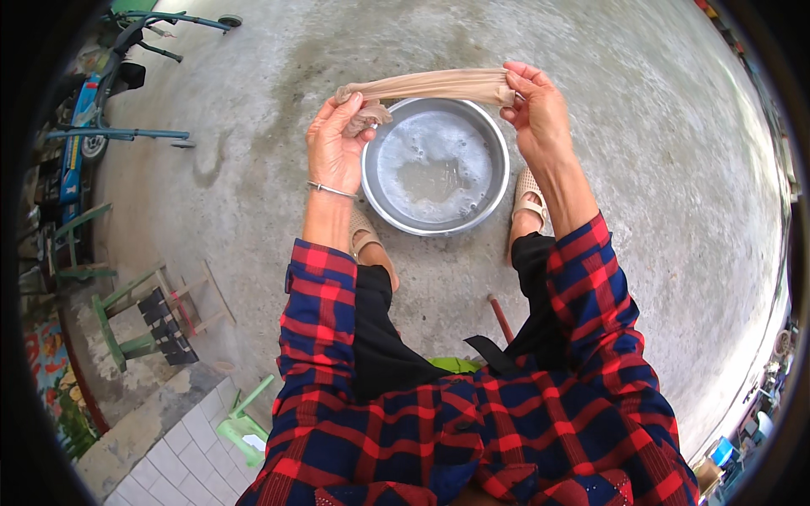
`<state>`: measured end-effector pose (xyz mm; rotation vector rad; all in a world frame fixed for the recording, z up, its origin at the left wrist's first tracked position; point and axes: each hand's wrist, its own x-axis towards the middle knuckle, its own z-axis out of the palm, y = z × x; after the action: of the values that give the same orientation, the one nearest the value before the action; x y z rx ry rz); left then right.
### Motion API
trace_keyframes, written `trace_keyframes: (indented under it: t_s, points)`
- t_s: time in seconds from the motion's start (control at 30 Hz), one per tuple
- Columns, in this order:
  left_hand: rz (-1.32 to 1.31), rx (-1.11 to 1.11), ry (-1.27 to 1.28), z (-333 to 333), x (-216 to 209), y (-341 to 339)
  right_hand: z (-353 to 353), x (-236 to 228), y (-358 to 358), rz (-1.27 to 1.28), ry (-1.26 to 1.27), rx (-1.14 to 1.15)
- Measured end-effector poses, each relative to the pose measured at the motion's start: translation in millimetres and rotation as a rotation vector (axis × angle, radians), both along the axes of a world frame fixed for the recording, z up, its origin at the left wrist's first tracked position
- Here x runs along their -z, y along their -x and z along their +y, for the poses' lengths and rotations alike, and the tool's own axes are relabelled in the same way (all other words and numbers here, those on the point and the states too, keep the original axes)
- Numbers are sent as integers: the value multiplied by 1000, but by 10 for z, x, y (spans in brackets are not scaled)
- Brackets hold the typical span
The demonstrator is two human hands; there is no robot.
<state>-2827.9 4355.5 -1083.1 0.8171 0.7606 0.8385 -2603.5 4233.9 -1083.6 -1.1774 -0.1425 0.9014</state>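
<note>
A thin beige stocking (430, 85) is stretched sideways between my two hands, over the far rim of a round metal basin (498, 169). My left hand (336, 139) grips its bunched end, with folds of the fabric hanging past the fingers. The other end is pinched between the thumb and fingers of my right hand (538, 110). Below the cloth, the basin stands on the floor between my feet and holds soapy water (430, 173) with white foam around its edge.
Beige sandals (530, 192) are on my feet at either side of the basin. Grey concrete floor (658, 169) spreads around. To the left are a green wooden stool (126, 325), a light green plastic stool (245, 426) and a blue wheeled frame (126, 132). A reddish stick (500, 319) lies between my legs.
</note>
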Motion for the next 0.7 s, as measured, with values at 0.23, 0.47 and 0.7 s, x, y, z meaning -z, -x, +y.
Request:
trace_keyframes:
  t_s: [0.23, 0.47, 0.7]
  points:
    - [-133, -120, -29, 61, 39, 34, -4, 5, 23, -119, 57, 64]
    - [-63, 93, 54, 165, 82, 149, 9, -90, 49, -115, -18, -78]
    - [-136, 390, 17, -4, -130, -49, 19, -149, 163, -308, 88, -284]
